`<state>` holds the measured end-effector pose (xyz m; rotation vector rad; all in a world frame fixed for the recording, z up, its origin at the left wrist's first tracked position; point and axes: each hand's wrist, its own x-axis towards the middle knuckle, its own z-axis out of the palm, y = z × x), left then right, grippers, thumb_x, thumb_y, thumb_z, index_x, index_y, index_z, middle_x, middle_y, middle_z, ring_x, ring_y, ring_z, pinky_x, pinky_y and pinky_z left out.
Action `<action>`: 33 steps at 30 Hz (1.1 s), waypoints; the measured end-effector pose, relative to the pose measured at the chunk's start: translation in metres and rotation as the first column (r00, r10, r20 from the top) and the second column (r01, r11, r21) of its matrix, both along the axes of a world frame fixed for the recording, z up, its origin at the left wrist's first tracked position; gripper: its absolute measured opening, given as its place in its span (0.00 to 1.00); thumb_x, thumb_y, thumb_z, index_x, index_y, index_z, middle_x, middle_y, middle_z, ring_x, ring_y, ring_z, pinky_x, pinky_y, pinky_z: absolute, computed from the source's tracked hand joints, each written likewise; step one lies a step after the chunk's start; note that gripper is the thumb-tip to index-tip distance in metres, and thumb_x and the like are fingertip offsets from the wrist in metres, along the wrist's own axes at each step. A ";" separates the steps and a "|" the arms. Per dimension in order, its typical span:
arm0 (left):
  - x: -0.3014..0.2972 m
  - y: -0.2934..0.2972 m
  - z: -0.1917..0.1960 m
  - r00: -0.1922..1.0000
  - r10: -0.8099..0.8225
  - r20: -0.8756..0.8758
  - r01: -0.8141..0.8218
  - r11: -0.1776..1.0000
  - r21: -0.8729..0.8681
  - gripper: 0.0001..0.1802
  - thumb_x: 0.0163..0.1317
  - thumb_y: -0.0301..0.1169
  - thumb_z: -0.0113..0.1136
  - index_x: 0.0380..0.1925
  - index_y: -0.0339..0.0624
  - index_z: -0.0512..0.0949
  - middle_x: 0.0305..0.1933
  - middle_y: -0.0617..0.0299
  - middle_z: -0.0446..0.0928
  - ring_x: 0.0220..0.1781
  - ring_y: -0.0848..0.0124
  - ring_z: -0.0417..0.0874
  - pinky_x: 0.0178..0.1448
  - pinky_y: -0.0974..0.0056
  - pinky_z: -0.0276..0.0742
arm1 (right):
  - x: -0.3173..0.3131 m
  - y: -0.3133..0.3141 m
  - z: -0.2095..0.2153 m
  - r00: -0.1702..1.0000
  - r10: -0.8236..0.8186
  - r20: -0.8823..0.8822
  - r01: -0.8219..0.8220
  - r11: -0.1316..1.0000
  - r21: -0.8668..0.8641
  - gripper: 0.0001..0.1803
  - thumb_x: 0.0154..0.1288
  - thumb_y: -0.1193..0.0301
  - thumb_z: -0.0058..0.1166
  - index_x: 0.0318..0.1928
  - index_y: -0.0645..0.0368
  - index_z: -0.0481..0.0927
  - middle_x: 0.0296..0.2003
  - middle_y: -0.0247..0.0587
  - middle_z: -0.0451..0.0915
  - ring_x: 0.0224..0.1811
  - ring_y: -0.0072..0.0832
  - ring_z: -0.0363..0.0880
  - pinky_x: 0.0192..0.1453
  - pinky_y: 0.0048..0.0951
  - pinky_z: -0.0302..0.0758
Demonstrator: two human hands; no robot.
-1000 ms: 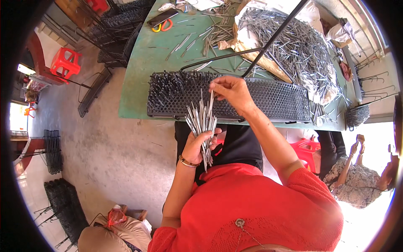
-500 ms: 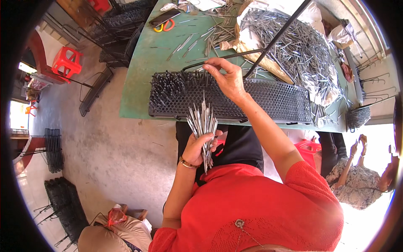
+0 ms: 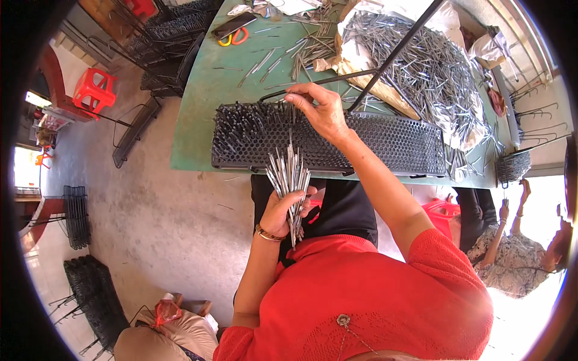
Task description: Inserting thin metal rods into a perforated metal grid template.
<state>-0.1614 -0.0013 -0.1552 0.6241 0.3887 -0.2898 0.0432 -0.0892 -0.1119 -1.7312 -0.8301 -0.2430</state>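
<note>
My left hand is wrapped round a fanned bundle of thin grey metal rods, their tips pointing up toward the rack. A long black perforated rack lies along the near edge of the table. Its left part is packed with upright rods, and the holes to the right stand bare. Above the border between these parts, my right hand pinches a single thin rod. Whether its lower end sits in a hole is too small to tell.
On the green table a heap of loose rods spills from torn paper. Scissors and a dark phone lie far left. A slanting black bar rises behind the rack. Another person sits at the right.
My right hand has shifted slightly to the left, still pinching over the rack. The left hand and its bundle stay nearly in place. The other person's hands have moved.
</note>
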 end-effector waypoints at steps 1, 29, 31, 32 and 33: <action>0.000 0.000 -0.001 1.000 0.003 -0.001 -0.003 1.000 -0.001 0.19 0.60 0.25 0.54 0.52 0.37 0.71 0.41 0.52 0.79 0.29 0.75 0.77 0.28 0.69 0.73 | -0.001 0.000 0.002 1.000 0.001 0.000 -0.001 1.000 0.000 0.08 0.58 0.73 0.62 0.39 0.60 0.81 0.30 0.36 0.82 0.28 0.19 0.77 0.33 0.23 0.74; 0.000 0.002 -0.001 1.000 -0.003 0.006 0.003 1.000 -0.015 0.18 0.60 0.24 0.54 0.52 0.37 0.71 0.41 0.52 0.79 0.29 0.74 0.77 0.29 0.69 0.73 | -0.009 -0.003 -0.009 1.000 0.011 -0.014 -0.011 0.999 -0.041 0.07 0.59 0.75 0.60 0.39 0.61 0.80 0.31 0.38 0.82 0.31 0.24 0.81 0.34 0.24 0.76; 0.000 0.002 0.000 1.000 -0.007 0.001 0.007 1.000 -0.008 0.18 0.60 0.24 0.54 0.52 0.37 0.71 0.41 0.52 0.79 0.29 0.75 0.77 0.28 0.69 0.73 | -0.010 -0.002 -0.009 0.997 -0.019 0.078 0.023 0.998 -0.055 0.07 0.58 0.75 0.61 0.38 0.61 0.81 0.31 0.39 0.82 0.31 0.28 0.81 0.35 0.26 0.77; 0.000 0.002 0.000 1.000 -0.006 0.000 0.006 1.000 -0.008 0.18 0.60 0.24 0.54 0.52 0.37 0.71 0.41 0.52 0.79 0.29 0.75 0.77 0.28 0.69 0.73 | -0.012 -0.002 -0.007 0.985 -0.017 0.171 0.035 0.994 -0.101 0.08 0.57 0.74 0.62 0.38 0.60 0.81 0.32 0.40 0.82 0.33 0.32 0.80 0.37 0.28 0.77; 0.000 0.002 0.000 1.000 -0.008 0.000 0.008 1.000 -0.001 0.18 0.60 0.24 0.53 0.52 0.37 0.71 0.41 0.52 0.79 0.29 0.75 0.77 0.28 0.69 0.73 | -0.013 -0.001 -0.005 0.965 -0.011 0.262 0.051 0.988 -0.146 0.08 0.55 0.74 0.63 0.37 0.59 0.82 0.33 0.41 0.81 0.35 0.36 0.80 0.39 0.30 0.77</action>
